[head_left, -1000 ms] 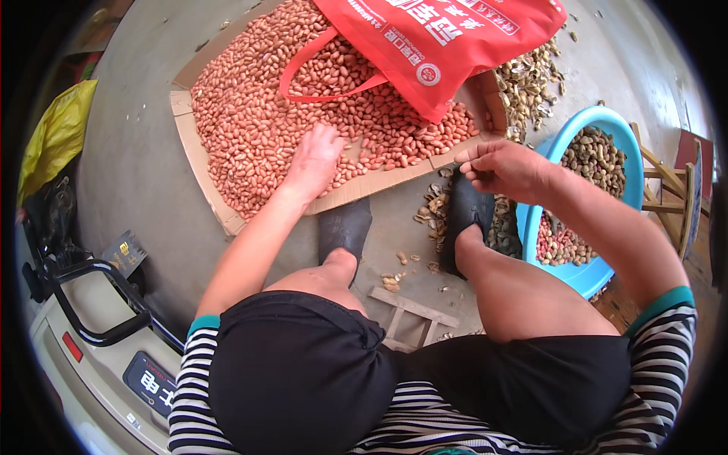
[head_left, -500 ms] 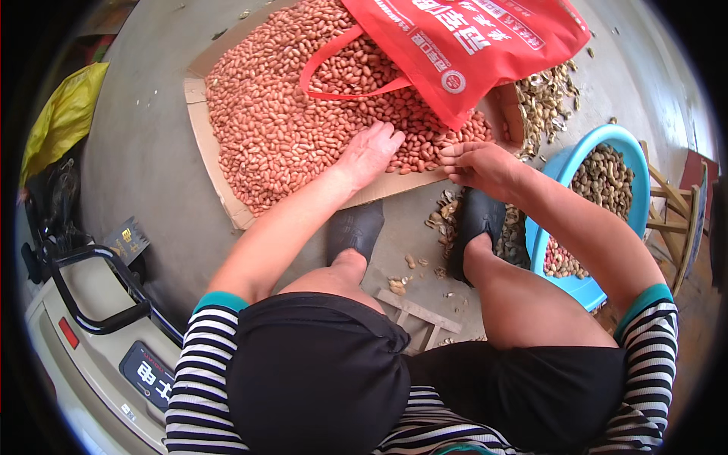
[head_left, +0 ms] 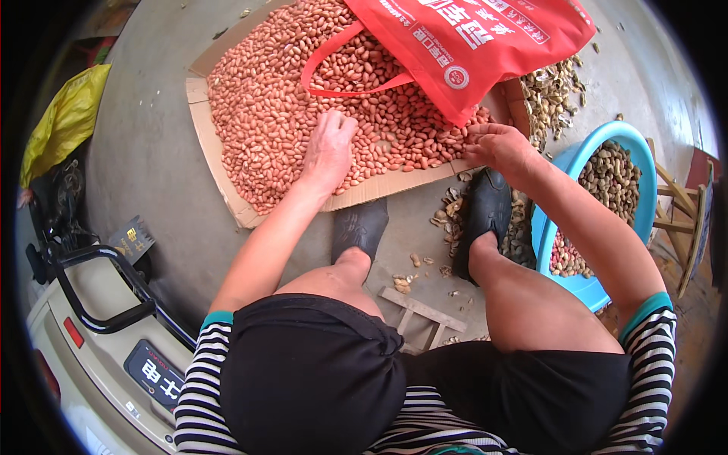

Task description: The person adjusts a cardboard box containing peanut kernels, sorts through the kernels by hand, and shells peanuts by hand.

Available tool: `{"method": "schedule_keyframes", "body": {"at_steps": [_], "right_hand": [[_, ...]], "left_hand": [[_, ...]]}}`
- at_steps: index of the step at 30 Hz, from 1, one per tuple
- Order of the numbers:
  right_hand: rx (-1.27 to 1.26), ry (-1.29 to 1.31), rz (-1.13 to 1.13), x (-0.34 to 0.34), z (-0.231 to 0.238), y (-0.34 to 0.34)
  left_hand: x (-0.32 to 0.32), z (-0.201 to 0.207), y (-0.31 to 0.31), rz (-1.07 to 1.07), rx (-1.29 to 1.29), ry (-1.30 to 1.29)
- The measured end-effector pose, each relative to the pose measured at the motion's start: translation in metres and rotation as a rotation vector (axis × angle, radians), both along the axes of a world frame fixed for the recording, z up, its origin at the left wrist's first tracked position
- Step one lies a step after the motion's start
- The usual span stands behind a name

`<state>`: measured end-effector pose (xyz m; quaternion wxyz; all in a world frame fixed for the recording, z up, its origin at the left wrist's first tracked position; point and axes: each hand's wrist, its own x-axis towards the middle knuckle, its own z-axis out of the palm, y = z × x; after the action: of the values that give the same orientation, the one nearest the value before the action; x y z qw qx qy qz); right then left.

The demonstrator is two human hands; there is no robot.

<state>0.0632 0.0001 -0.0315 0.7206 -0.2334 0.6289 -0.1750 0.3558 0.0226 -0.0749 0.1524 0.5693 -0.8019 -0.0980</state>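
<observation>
Shelled reddish-pink peanuts (head_left: 265,129) lie spread in a shallow cardboard box (head_left: 216,178) on the floor in front of me. My left hand (head_left: 331,148) is over the near middle of the peanuts, back upward, with fingers curled down at them. Its fingertips are partly hidden, so whatever is between them does not show. At the box's near right side is my right hand (head_left: 500,150), its fingers loosely stretched toward the peanuts and the thumb below them. I see nothing held there. A red bag (head_left: 478,61) covers the far right part of the peanuts, its handle lying across them.
A blue basin (head_left: 540,235) with unshelled and some shelled peanuts stands at right, beside a wooden chair (head_left: 679,205). Empty shells (head_left: 557,95) litter the floor. My dark shoes (head_left: 360,227) touch the box's near side. A vehicle's rear (head_left: 98,334) and a yellow bag (head_left: 64,121) are at left.
My left hand has moved left across the peanuts, away from the right hand, uncovering a thin patch of peanuts. My right hand has drawn slightly right, toward the box's edge.
</observation>
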Motion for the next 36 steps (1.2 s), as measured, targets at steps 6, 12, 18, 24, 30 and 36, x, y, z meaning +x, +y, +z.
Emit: {"method": "schedule_keyframes", "body": {"at_steps": [6, 12, 18, 24, 30, 36], "right_hand": [[-0.028, 0.07, -0.041, -0.001, 0.002, 0.003], [0.033, -0.12, -0.04, 0.006, 0.009, 0.017], [0.092, -0.11, 0.006, 0.01, 0.011, 0.033], [0.111, -0.117, -0.015, 0.008, 0.007, 0.04], [0.121, -0.117, -0.014, 0.006, 0.006, 0.042], [0.115, -0.114, -0.023, 0.008, 0.008, 0.042]], "left_hand": [[-0.024, -0.011, -0.003, -0.175, 0.143, 0.157], [-0.042, -0.019, 0.0, -0.254, 0.177, 0.241], [-0.046, -0.024, 0.011, -0.181, 0.228, 0.239], [-0.031, -0.027, 0.021, -0.187, 0.206, 0.208], [-0.02, -0.018, 0.033, -0.091, 0.162, 0.267], [0.014, -0.012, 0.023, 0.178, 0.072, 0.146]]}}
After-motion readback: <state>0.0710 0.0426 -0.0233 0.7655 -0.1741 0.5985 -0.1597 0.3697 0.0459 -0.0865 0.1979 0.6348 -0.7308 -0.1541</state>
